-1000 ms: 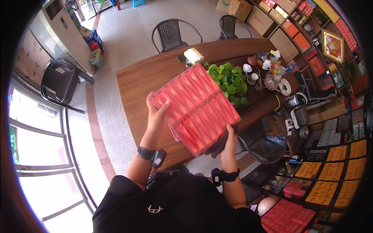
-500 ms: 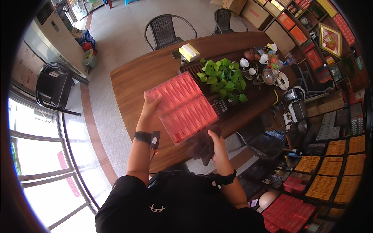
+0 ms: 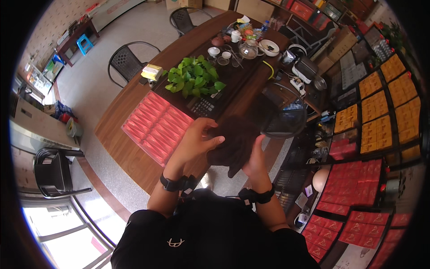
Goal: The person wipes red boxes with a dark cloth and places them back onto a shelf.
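A dark brown cloth (image 3: 232,143), partly smeared by motion, hangs between my hands above the table's near edge. My right hand (image 3: 256,162) has the cloth's right side, with the thumb pointing up and the other fingers mostly hidden behind it. At the cloth's left edge is my left hand (image 3: 197,141), its thumb and curved fingers apart with nothing between them. Just left of that hand, a flat clear box of red packets (image 3: 156,127) lies on the wooden table (image 3: 112,130).
A leafy green plant (image 3: 192,76) and a black calculator (image 3: 202,106) stand beyond the box. Near a yellow tissue pack (image 3: 151,71) are cups and a glass teapot (image 3: 249,49). A chair (image 3: 286,112) sits at right, before shelves of red packages (image 3: 351,184).
The box of red packets went from my left hand down onto the table, and that hand moved right toward the cloth. My view has turned right.
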Demonstrator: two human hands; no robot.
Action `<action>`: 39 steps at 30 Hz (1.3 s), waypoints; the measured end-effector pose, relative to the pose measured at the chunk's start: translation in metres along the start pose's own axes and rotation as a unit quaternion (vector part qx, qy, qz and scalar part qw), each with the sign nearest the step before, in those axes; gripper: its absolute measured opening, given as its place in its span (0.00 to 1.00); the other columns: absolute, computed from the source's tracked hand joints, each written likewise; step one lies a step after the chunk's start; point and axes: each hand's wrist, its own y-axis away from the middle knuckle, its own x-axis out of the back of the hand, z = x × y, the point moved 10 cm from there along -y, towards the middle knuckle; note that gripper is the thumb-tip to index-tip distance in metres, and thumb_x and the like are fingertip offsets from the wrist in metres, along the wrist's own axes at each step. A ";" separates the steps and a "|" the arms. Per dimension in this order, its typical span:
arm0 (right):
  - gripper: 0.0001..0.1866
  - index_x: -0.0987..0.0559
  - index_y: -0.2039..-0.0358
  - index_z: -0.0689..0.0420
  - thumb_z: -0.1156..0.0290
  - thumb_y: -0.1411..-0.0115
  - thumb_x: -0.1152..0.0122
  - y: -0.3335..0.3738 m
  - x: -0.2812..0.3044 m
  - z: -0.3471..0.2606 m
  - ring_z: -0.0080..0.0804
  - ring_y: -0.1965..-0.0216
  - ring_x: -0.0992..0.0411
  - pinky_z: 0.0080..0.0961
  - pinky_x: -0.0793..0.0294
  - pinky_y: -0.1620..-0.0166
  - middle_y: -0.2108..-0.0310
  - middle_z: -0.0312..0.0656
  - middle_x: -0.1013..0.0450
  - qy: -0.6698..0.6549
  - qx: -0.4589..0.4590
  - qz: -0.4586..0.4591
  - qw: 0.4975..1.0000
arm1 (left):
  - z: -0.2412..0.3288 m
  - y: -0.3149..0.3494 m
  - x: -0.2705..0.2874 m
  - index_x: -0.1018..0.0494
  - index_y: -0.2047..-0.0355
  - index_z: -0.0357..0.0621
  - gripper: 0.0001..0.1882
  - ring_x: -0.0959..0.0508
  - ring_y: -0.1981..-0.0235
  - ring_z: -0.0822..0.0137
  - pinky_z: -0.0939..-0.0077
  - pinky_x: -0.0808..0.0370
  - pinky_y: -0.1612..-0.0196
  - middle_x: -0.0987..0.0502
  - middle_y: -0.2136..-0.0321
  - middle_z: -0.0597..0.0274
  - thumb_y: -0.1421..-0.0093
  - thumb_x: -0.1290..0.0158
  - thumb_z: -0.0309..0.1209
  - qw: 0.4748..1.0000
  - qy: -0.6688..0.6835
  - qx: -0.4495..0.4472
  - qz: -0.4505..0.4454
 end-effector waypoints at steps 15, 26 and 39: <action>0.24 0.26 0.50 0.61 0.62 0.42 0.32 0.310 0.182 -0.236 0.26 0.66 0.24 0.26 0.24 0.64 0.64 0.43 0.23 0.563 0.213 0.379 0.703 | 0.235 -0.017 -0.323 0.37 0.65 0.41 0.07 0.38 0.72 0.78 0.83 0.37 0.67 0.36 0.75 0.70 0.33 0.49 0.27 0.925 -0.003 -0.240 -0.294; 0.42 0.37 0.37 0.64 0.52 0.43 0.34 0.475 0.245 -0.214 0.44 0.40 0.34 0.40 0.35 0.38 0.40 0.51 0.34 -0.070 0.409 0.342 0.843 | 0.205 0.175 -0.610 0.34 0.40 0.43 0.33 0.26 0.47 0.62 0.66 0.30 0.47 0.24 0.53 0.56 0.34 0.54 0.57 0.230 0.519 0.372 -0.735; 0.43 0.42 0.35 0.59 0.47 0.42 0.37 0.575 0.255 -0.233 0.41 0.40 0.35 0.40 0.34 0.38 0.39 0.47 0.36 0.054 0.587 0.497 0.637 | 0.229 0.233 -0.641 0.31 0.44 0.40 0.27 0.28 0.48 0.74 0.73 0.33 0.45 0.26 0.49 0.62 0.33 0.49 0.48 0.542 0.152 0.030 -0.826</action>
